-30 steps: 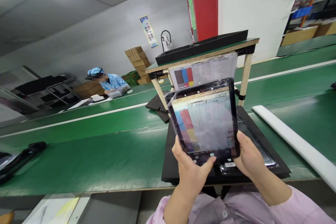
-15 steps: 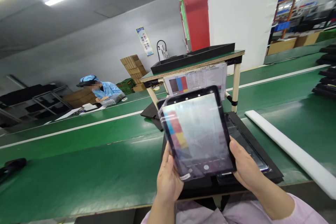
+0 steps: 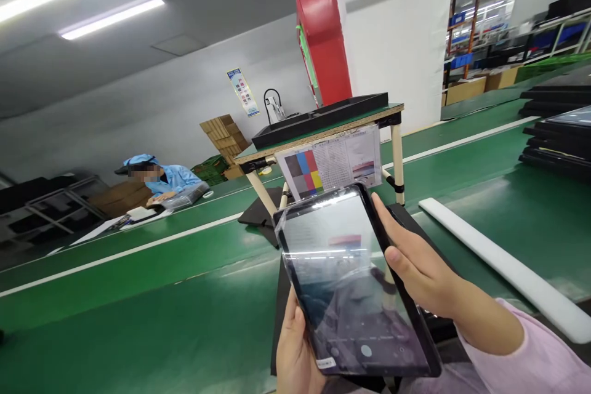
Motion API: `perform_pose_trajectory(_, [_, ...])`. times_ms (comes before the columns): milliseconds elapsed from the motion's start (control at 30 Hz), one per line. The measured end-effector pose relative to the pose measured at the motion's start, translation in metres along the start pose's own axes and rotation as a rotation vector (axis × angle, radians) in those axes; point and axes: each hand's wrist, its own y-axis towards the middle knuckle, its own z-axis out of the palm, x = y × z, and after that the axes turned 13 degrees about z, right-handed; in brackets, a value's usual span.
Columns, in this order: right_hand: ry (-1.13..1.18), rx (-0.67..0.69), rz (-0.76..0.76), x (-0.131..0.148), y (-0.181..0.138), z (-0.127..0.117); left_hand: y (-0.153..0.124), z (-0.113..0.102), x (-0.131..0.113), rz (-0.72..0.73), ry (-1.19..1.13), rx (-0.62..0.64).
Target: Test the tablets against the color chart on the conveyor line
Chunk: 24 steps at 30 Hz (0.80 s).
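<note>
A black-framed tablet [image 3: 339,301] with clear film on it is held up before me, tilted. Its screen shows a camera-like view with a round button near the bottom, plus reflections of ceiling lights. My left hand [image 3: 298,351] grips its lower left edge, thumb at the front and fingers behind. Along the right edge, higher up, my right hand [image 3: 420,265] holds it with fingers against the side; part of its grip is hidden behind the tablet. Beyond the tablet's top hangs a printed chart [image 3: 335,163] with colour squares, text and a picture.
The chart hangs from a small raised stand [image 3: 397,154] bearing a black tray [image 3: 323,117]. A white foam strip [image 3: 498,265] lies right on the green table [image 3: 138,332]. Black trays [image 3: 558,141] are stacked far right. A co-worker in blue [image 3: 175,178] sits across at left.
My right hand has slid up the tablet's right edge. The tablet has lowered and tilted back, and its screen picture has shifted from colour squares to the chart's picture. My view has turned right.
</note>
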Motion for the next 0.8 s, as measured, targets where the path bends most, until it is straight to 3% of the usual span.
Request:
perform_pose_trajectory(167, [-0.068,-0.042,0.037,-0.005,0.000,0.002,-0.010,-0.013,0.002,-0.019,0.084,-0.105])
perform_pose_trajectory(333, [0.052,0.012,0.238,-0.019,0.002,-0.003,-0.017,-0.004,-0.011,-0.005,0.167,-0.211])
perform_pose_trajectory(567, [-0.128,-0.291,0.433,-0.038,-0.006,-0.050,0.012,0.001,-0.058,-0.049,0.320,-0.426])
perform_pose_trajectory(667, [-0.232,-0.333,0.524,-0.051,-0.011,-0.067,0.026,-0.007,-0.061,-0.080,0.409,-0.417])
perform_pose_trajectory(800, [-0.371,-0.338,0.575,-0.069,-0.020,-0.080,0.039,-0.021,-0.051,-0.150,0.518,-0.293])
